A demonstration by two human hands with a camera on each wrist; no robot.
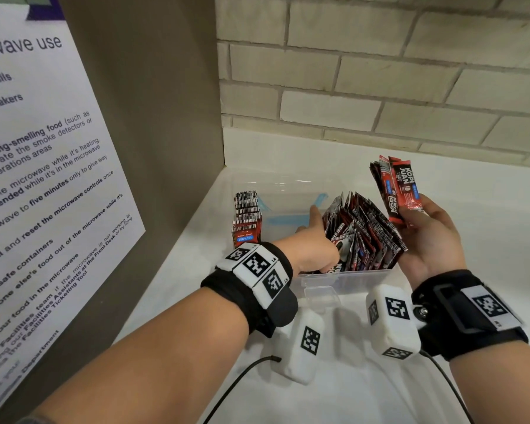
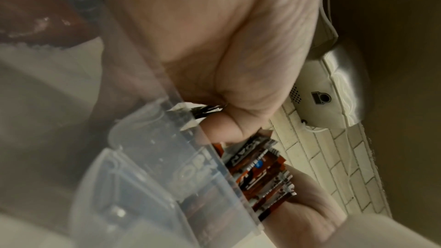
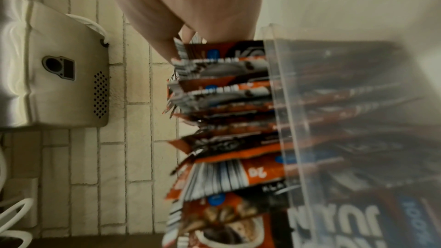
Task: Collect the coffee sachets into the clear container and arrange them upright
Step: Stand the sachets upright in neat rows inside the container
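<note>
The worktop (image 1: 487,203) was white and ran back to a wall of pale painted brick (image 1: 380,71) occupying the 12 to 2 o'clock area of the head view. A grey-brown side panel (image 1: 166,102) stood upright at 10 o'clock, meeting the brick wall in a corner. A white printed notice on microwave use (image 1: 37,179) was fixed to this panel at 9 o'clock. A brushed-metal wall unit (image 3: 52,67) with a perforated grille was mounted on the brick. Lighting was even and diffuse.
</note>
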